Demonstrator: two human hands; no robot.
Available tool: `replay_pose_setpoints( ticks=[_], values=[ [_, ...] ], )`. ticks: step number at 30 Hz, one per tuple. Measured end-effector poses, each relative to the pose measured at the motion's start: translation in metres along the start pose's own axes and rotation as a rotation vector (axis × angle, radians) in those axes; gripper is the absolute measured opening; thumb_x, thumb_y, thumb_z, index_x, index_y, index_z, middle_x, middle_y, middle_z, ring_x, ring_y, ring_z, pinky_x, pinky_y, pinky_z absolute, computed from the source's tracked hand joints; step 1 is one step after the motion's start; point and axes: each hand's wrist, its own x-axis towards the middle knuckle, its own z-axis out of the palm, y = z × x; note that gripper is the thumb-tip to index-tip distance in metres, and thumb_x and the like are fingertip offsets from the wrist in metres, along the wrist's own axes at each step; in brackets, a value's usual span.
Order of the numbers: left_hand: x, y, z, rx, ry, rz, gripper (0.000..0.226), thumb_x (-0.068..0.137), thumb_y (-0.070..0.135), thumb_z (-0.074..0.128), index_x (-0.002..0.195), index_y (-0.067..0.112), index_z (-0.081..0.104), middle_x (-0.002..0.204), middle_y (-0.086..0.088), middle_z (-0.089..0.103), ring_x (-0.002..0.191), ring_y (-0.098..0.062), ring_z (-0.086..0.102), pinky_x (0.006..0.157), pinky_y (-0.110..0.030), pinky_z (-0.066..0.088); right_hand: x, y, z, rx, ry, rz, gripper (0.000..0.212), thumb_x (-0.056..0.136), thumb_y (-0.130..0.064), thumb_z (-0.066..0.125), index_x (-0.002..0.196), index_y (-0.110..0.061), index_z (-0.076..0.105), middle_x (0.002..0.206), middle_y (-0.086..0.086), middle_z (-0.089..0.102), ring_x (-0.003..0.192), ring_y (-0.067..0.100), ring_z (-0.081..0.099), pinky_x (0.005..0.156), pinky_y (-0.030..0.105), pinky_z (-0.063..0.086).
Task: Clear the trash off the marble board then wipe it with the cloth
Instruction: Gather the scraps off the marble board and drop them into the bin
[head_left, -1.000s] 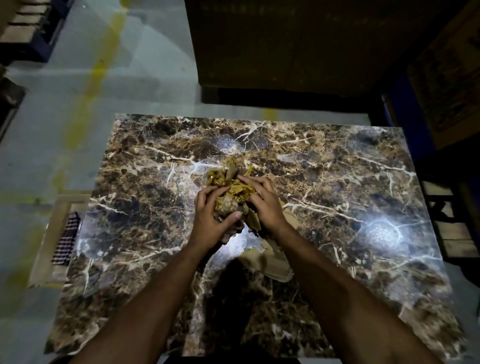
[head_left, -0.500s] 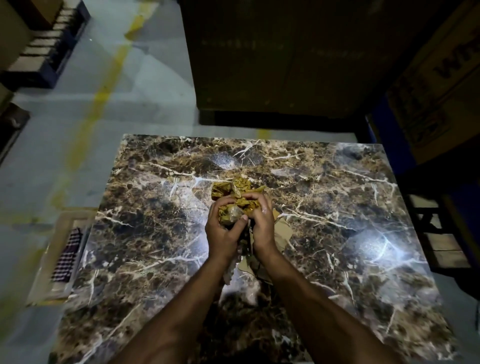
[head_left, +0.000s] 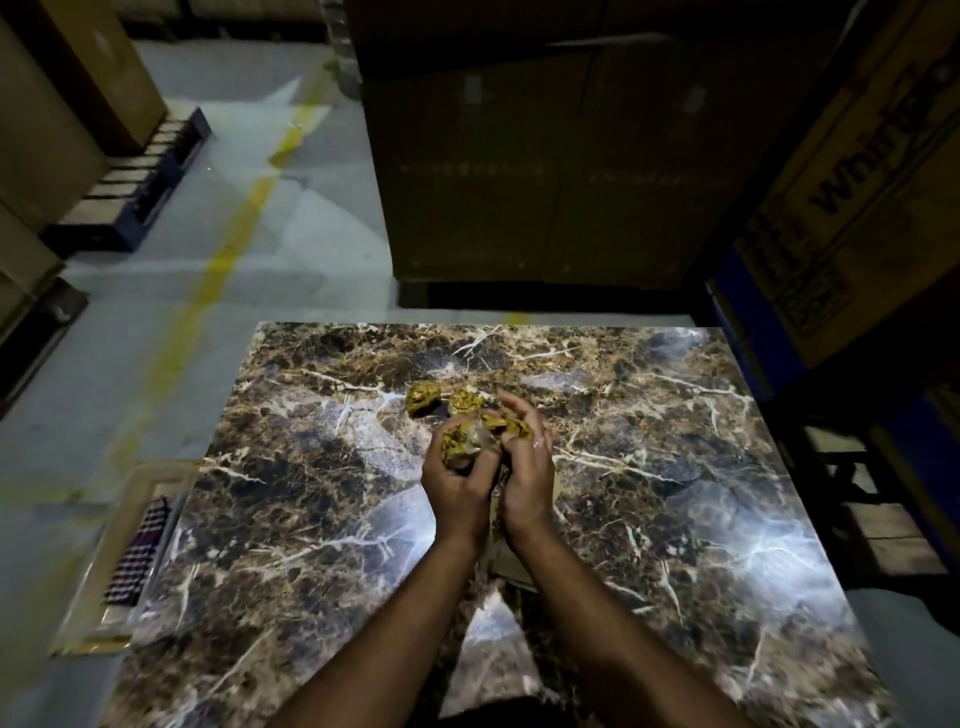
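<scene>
A brown marble board (head_left: 311, 493) with white veins fills the middle. Over its centre my left hand (head_left: 457, 483) grips a crumpled yellow wrapper with a bit of clear plastic (head_left: 460, 441). My right hand (head_left: 527, 467) holds another crumpled yellow wad (head_left: 511, 427) in its curled fingers, close against the left. A further crumpled yellow wad (head_left: 423, 399) sits just beyond the hands, and one more (head_left: 465, 401) beside it. A piece of tan cardboard (head_left: 511, 564) lies under my wrists, mostly hidden. A checkered cloth (head_left: 137, 551) lies in a tray left of the board.
The shallow tray (head_left: 111, 566) sits on the grey floor at the board's left edge. Big cardboard boxes (head_left: 545, 156) stand behind the board and at the right (head_left: 852, 197). A wooden pallet (head_left: 883, 519) lies at the right, and a blue pallet (head_left: 150, 176) at the far left.
Both hands have lifted the gathered yellow trash off the board and drawn together. The view has tilted up, so the board sits lower in frame.
</scene>
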Motion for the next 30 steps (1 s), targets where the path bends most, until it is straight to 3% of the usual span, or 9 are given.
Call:
replay_pose_setpoints(
  ticks=[3, 6, 12, 15, 20, 22, 24, 27, 30],
  values=[
    [-0.005, 0.015, 0.012, -0.024, 0.013, 0.042, 0.034, 0.067, 0.034, 0.069, 0.101, 0.030, 0.066, 0.078, 0.007, 0.073, 0.067, -0.006, 0.067, 0.063, -0.022, 0.054, 0.001, -0.014, -0.009, 0.012, 0.002, -0.082, 0.034, 0.078, -0.035, 0.049, 0.106, -0.037, 0.068, 0.119, 0.006, 0.064, 0.117, 0.030, 0.058, 0.097, 0.053, 0.051],
    [-0.013, 0.023, 0.020, -0.023, 0.040, 0.071, 0.052, 0.065, 0.042, 0.065, 0.110, 0.015, 0.067, 0.073, 0.004, 0.072, 0.062, -0.009, 0.065, 0.059, -0.027, 0.053, 0.003, -0.016, -0.019, 0.109, -0.051, -0.103, 0.037, 0.083, -0.028, 0.050, 0.116, -0.021, 0.063, 0.123, -0.014, 0.062, 0.121, 0.014, 0.057, 0.098, 0.031, 0.050],
    [-0.024, 0.030, 0.027, -0.022, 0.149, 0.113, 0.088, 0.060, 0.045, 0.066, 0.129, -0.009, 0.054, 0.084, -0.002, 0.069, 0.063, 0.005, 0.064, 0.059, -0.014, 0.051, -0.003, -0.003, -0.029, 0.066, -0.138, -0.073, 0.040, 0.098, -0.051, 0.053, 0.121, -0.021, 0.066, 0.121, 0.006, 0.067, 0.117, 0.027, 0.063, 0.102, 0.050, 0.050],
    [-0.035, 0.034, 0.031, -0.059, 0.222, 0.099, 0.071, 0.069, 0.024, 0.066, 0.134, -0.001, 0.054, 0.100, -0.016, 0.070, 0.070, 0.009, 0.066, 0.065, -0.011, 0.051, -0.009, 0.005, -0.030, -0.026, -0.124, -0.013, 0.061, 0.089, -0.078, 0.050, 0.116, -0.026, 0.066, 0.118, 0.009, 0.067, 0.115, 0.033, 0.063, 0.096, 0.058, 0.051],
    [-0.055, 0.040, 0.035, -0.159, 0.244, 0.086, 0.033, 0.077, 0.014, 0.068, 0.103, 0.033, 0.060, 0.089, 0.002, 0.070, 0.075, 0.001, 0.071, 0.068, -0.015, 0.053, -0.010, -0.020, -0.036, 0.139, -0.166, 0.046, 0.023, 0.100, -0.042, 0.060, 0.091, -0.021, 0.066, 0.088, 0.001, 0.070, 0.086, 0.019, 0.068, 0.076, 0.030, 0.057],
    [-0.060, 0.038, 0.026, -0.161, 0.312, 0.071, 0.036, 0.082, 0.011, 0.072, 0.110, 0.030, 0.061, 0.093, -0.001, 0.070, 0.078, -0.002, 0.071, 0.069, -0.016, 0.054, -0.016, -0.018, -0.031, 0.151, -0.222, 0.110, 0.025, 0.099, -0.040, 0.063, 0.097, -0.015, 0.065, 0.094, 0.005, 0.070, 0.093, 0.022, 0.068, 0.079, 0.028, 0.057],
    [-0.064, 0.036, 0.011, -0.152, 0.406, 0.056, 0.043, 0.079, 0.019, 0.072, 0.120, 0.013, 0.063, 0.095, -0.007, 0.072, 0.081, -0.011, 0.072, 0.069, -0.020, 0.056, -0.028, -0.014, -0.019, 0.120, -0.281, 0.121, 0.060, 0.090, -0.062, 0.064, 0.110, -0.006, 0.064, 0.108, 0.017, 0.071, 0.104, 0.032, 0.068, 0.088, 0.041, 0.058],
    [-0.071, 0.038, -0.017, -0.126, 0.528, 0.039, 0.054, 0.079, 0.017, 0.076, 0.124, -0.008, 0.059, 0.090, -0.003, 0.073, 0.076, -0.006, 0.072, 0.068, -0.020, 0.056, -0.051, -0.013, 0.001, 0.134, -0.336, 0.115, 0.037, 0.091, -0.052, 0.062, 0.103, -0.017, 0.066, 0.098, 0.013, 0.073, 0.094, 0.029, 0.071, 0.078, 0.039, 0.056],
    [-0.083, 0.048, -0.053, -0.093, 0.620, 0.049, 0.043, 0.074, 0.023, 0.072, 0.108, -0.002, 0.066, 0.088, 0.000, 0.073, 0.075, -0.003, 0.072, 0.069, -0.019, 0.056, -0.080, -0.014, 0.026, 0.138, -0.447, 0.095, 0.039, 0.093, -0.051, 0.067, 0.104, -0.014, 0.068, 0.093, 0.008, 0.072, 0.087, 0.023, 0.071, 0.074, 0.034, 0.057]
  ],
)
